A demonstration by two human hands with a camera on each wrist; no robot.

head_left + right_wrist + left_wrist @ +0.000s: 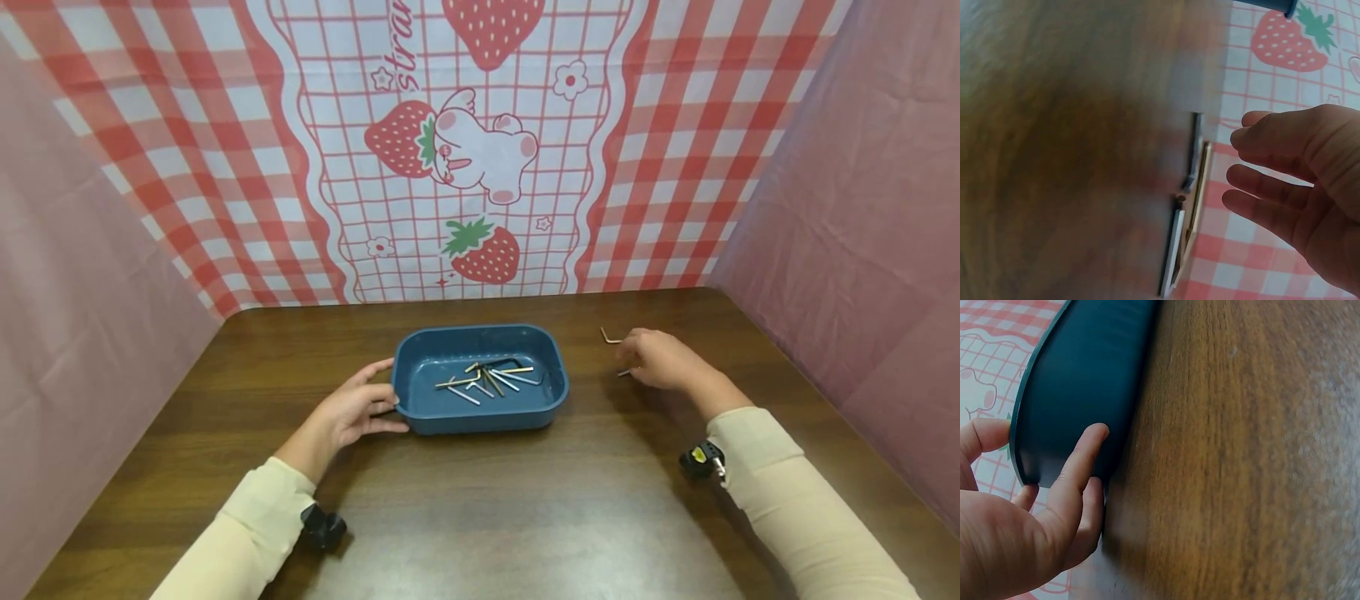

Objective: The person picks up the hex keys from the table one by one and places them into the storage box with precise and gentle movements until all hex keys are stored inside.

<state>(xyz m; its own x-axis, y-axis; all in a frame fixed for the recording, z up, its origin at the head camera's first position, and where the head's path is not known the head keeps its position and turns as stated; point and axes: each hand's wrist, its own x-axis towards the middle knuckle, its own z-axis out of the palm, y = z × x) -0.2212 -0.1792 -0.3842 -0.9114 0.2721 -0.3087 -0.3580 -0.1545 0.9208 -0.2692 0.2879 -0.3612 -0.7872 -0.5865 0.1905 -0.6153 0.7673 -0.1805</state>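
A blue rectangular container [480, 423] holds several L-shaped metal keys [491, 381], gold, silver and black. My left hand [360, 408] grips its left end, fingers and thumb spread round the wall. In the left wrist view the left hand [1041, 519] has fingertips on the outer wall and one finger at the rim of the container [1079, 381]. At the right, my right hand [660, 360] hovers with loosely bent fingers over more keys. The right wrist view shows the right hand [1297, 181] empty beside a dark key [1194, 150], a gold key [1200, 187] and a silver key [1174, 250].
The brown wooden table [480, 508] has a red-and-white checked cloth [667, 167] with strawberries behind it. Pink fabric hangs on the left [90, 292] and on the right [847, 250]. A gold key [609, 337] lies just behind my right fingers.
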